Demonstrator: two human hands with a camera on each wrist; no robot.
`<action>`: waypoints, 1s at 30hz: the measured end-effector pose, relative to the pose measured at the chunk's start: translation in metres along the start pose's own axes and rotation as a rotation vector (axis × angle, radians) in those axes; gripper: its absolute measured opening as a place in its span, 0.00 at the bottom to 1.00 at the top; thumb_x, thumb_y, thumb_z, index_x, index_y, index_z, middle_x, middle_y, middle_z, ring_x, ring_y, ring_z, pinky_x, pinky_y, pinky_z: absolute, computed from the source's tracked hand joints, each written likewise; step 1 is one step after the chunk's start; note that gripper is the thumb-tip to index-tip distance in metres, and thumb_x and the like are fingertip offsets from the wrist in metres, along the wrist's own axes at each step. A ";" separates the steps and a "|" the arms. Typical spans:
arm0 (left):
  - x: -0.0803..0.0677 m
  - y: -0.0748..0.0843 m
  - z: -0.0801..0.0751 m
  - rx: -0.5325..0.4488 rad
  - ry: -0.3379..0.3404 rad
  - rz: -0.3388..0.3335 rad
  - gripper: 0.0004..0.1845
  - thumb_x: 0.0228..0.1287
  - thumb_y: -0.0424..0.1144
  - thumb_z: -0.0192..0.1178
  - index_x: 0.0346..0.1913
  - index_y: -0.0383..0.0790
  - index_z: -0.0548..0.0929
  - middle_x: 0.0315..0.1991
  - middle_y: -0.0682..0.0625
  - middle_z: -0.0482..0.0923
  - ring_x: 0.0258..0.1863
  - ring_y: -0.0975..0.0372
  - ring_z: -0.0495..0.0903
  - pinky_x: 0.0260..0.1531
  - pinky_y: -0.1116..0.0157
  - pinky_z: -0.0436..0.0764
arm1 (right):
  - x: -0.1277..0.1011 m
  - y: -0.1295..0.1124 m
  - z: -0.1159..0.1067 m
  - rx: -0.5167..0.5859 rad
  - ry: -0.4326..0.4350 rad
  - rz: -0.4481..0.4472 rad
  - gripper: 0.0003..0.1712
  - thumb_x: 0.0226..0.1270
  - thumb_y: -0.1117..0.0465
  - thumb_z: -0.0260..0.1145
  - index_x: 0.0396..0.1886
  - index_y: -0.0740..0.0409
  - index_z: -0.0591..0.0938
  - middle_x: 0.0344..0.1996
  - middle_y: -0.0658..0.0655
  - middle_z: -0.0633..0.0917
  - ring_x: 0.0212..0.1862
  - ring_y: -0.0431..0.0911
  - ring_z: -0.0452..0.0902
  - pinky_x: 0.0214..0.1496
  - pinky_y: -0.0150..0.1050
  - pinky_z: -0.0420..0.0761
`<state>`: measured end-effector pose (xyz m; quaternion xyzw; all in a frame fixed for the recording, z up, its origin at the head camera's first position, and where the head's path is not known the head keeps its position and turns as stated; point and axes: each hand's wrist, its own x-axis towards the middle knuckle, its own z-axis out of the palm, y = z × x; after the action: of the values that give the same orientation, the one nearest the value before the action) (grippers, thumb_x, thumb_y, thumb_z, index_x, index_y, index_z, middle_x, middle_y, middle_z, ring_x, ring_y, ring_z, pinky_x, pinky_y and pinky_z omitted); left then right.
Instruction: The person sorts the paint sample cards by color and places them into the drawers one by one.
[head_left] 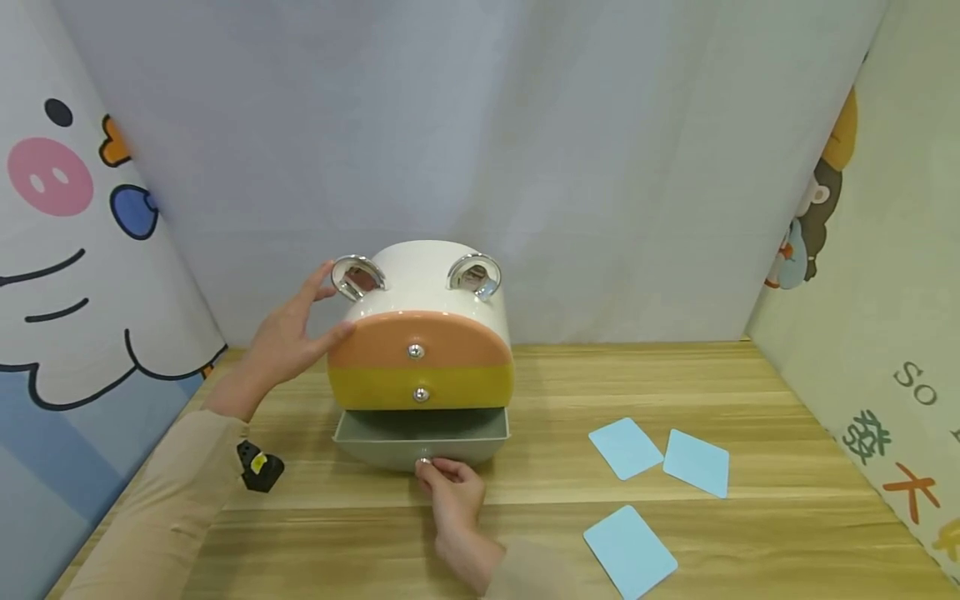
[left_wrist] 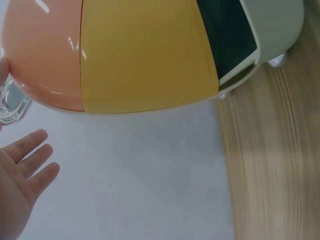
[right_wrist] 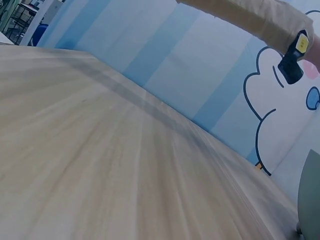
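A small drawer cabinet [head_left: 442, 287] with a white rounded top and two silver ring-like ears stands on the table. Its orange drawer [head_left: 465, 337] and yellow drawer [head_left: 472, 387] are closed; the grey-green bottom drawer [head_left: 367, 450] is pulled out, and its visible inside looks dark and bare. My right hand [head_left: 456, 500] pinches the silver knob [head_left: 423, 462] of that bottom drawer between thumb and fingers. At the cabinet's upper left, my left hand [head_left: 285, 337] has its thumb against the orange front's edge and its fingers spread near the left ear [head_left: 358, 277].
Several light-blue square cards lie to the right, among them an upper card [head_left: 626, 448], a right-hand card [head_left: 697, 463] and a front card [head_left: 631, 552]. A black device [head_left: 259, 468] sits at the left wrist. Printed cloth walls [head_left: 600, 167] enclose the wooden table [head_left: 547, 483].
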<state>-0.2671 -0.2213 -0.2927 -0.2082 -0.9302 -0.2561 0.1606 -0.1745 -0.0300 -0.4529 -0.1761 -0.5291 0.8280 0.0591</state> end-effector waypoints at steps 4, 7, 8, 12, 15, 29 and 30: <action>0.000 0.000 0.000 -0.002 0.000 0.000 0.43 0.62 0.53 0.54 0.72 0.51 0.40 0.62 0.36 0.64 0.60 0.38 0.61 0.53 0.38 0.61 | -0.007 0.000 -0.005 0.007 -0.020 0.010 0.13 0.46 0.73 0.69 0.32 0.74 0.77 0.24 0.54 0.80 0.27 0.39 0.78 0.36 0.35 0.81; 0.000 0.000 0.000 -0.005 0.002 0.003 0.43 0.62 0.53 0.54 0.72 0.50 0.40 0.62 0.36 0.65 0.60 0.38 0.61 0.53 0.38 0.60 | -0.011 0.000 -0.009 0.014 -0.030 0.017 0.13 0.47 0.73 0.68 0.33 0.74 0.76 0.24 0.54 0.79 0.27 0.39 0.78 0.36 0.33 0.81; 0.000 0.000 0.000 -0.007 0.003 0.004 0.43 0.62 0.53 0.54 0.72 0.49 0.41 0.62 0.36 0.65 0.60 0.38 0.61 0.53 0.38 0.60 | -0.013 0.000 -0.010 0.013 -0.031 0.019 0.13 0.47 0.73 0.68 0.33 0.74 0.76 0.24 0.54 0.79 0.26 0.39 0.78 0.35 0.33 0.81; 0.000 0.000 0.001 -0.003 0.006 0.008 0.43 0.62 0.52 0.54 0.72 0.49 0.41 0.61 0.36 0.65 0.59 0.38 0.61 0.53 0.38 0.61 | -0.018 -0.001 -0.013 0.004 -0.030 0.013 0.13 0.46 0.74 0.68 0.33 0.75 0.76 0.22 0.53 0.78 0.25 0.39 0.77 0.33 0.31 0.80; 0.000 -0.001 0.001 0.000 0.010 0.008 0.43 0.62 0.52 0.55 0.72 0.49 0.41 0.61 0.36 0.65 0.59 0.38 0.61 0.53 0.38 0.61 | -0.021 -0.001 -0.015 -0.006 -0.032 0.003 0.13 0.45 0.74 0.68 0.32 0.75 0.77 0.22 0.53 0.78 0.25 0.39 0.77 0.32 0.30 0.80; 0.001 -0.003 0.003 -0.005 0.021 0.008 0.43 0.62 0.52 0.55 0.72 0.49 0.41 0.61 0.36 0.65 0.60 0.38 0.60 0.53 0.38 0.60 | -0.028 0.003 -0.021 -0.026 -0.058 0.020 0.12 0.46 0.73 0.68 0.32 0.74 0.77 0.23 0.51 0.78 0.25 0.38 0.77 0.30 0.29 0.79; 0.001 -0.003 0.003 -0.006 0.022 0.008 0.43 0.62 0.52 0.55 0.72 0.49 0.41 0.61 0.36 0.65 0.60 0.38 0.60 0.53 0.38 0.60 | -0.028 0.003 -0.022 -0.029 -0.059 0.020 0.12 0.46 0.73 0.68 0.32 0.73 0.77 0.23 0.52 0.78 0.25 0.38 0.77 0.30 0.29 0.79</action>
<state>-0.2699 -0.2215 -0.2961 -0.2097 -0.9268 -0.2603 0.1713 -0.1406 -0.0206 -0.4579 -0.1576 -0.5408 0.8256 0.0327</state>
